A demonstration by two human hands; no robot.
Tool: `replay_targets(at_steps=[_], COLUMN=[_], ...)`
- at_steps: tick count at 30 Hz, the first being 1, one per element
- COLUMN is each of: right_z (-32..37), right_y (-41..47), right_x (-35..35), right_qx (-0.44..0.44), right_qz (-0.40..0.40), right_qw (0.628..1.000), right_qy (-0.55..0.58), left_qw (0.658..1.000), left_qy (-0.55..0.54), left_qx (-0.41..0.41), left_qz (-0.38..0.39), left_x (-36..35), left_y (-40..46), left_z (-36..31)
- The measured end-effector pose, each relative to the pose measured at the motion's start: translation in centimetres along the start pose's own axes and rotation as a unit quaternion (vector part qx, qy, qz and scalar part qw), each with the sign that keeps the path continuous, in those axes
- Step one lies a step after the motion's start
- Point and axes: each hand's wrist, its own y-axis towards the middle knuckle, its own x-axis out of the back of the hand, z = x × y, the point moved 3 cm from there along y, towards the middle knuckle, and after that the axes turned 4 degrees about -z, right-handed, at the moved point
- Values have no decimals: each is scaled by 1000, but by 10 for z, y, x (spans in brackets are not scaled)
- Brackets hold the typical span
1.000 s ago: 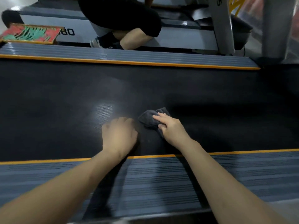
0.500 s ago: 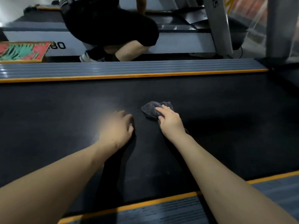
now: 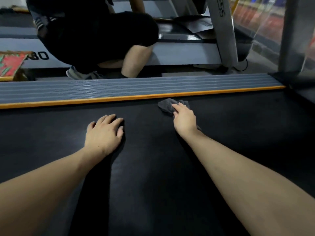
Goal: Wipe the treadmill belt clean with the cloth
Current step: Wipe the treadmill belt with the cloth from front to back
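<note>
- At far left, beyond the treadmill, lies a red and green patterned board (image 3: 10,64) with a yellow edge, only partly in view.
- Behind the far rail, left of centre, a second person in black clothing (image 3: 95,34) crouches beside another grey treadmill.
- The wide black rubber treadmill belt (image 3: 153,167) fills the lower view, bordered at its far side by a ribbed grey side rail with an orange strip (image 3: 136,89).
- The left hand (image 3: 104,132) rests palm down on the belt, its grip apart, fingers spread and holding nothing; it seems to act as a brace.
- The right hand (image 3: 183,116) presses a small dark grey bunched cloth (image 3: 167,105) onto the belt, just beside the orange strip. Its fingers lie fairly straight over the fabric; any curl into it is hard to make out in the dim light.
- The cloth looks soft, light and limp, so it will likely bunch and slide. A flat palm over its middle should control it best.
</note>
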Motion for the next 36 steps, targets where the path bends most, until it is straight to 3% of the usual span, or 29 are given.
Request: replay_targets(at_steps=[4, 10, 15, 18, 20, 23, 25, 27, 29, 32, 34, 36], right_z=[-1, 30, 133, 110, 57, -10, -6, 26, 69, 150, 177, 154], right_y=[25, 11, -20, -11, 5, 21, 19, 12, -1, -32, -45, -33], right_x=[-15, -28, -84, -77, -47, 2, 3, -8, -31, -82, -102, -92], right_qx=[19, -4, 155, 183, 147, 15, -11, -11, 19, 177, 252, 245], right_qz=[10, -12, 65, 112, 79, 17, 19, -9, -5, 63, 109, 117], right_qw=[998, 1000, 986, 976, 986, 997, 995, 992, 994, 982, 961, 962], right_qy=[-53, -16, 24, 30, -6, -68, -98, -124, -107, -19, 32, 39], left_qw=[1000, 998, 995, 996, 997, 999, 997, 998, 1000, 996, 995, 996], left_qy=[-7, -34, 4, 20, 7, 6, 10, 19, 20, 9, 8, 14], left_qx=[-5, 17, 72, 77, 73, 30, -7, -14, 10, 53, 63, 63], left_qz=[-21, -45, -69, -43, -34, 30, 75, 63, 6, -78, -80, -68], left_x=[-6, -5, -4, -2, -1, 8, 12, 14, 13, 10, 12, 10], left_y=[3, 4, 2, -1, -3, 4, 5, -4, -17, -22, -21, -20], left_z=[8, 9, 13, 10, 12, 27, 44, 55, 58, 59, 60, 62])
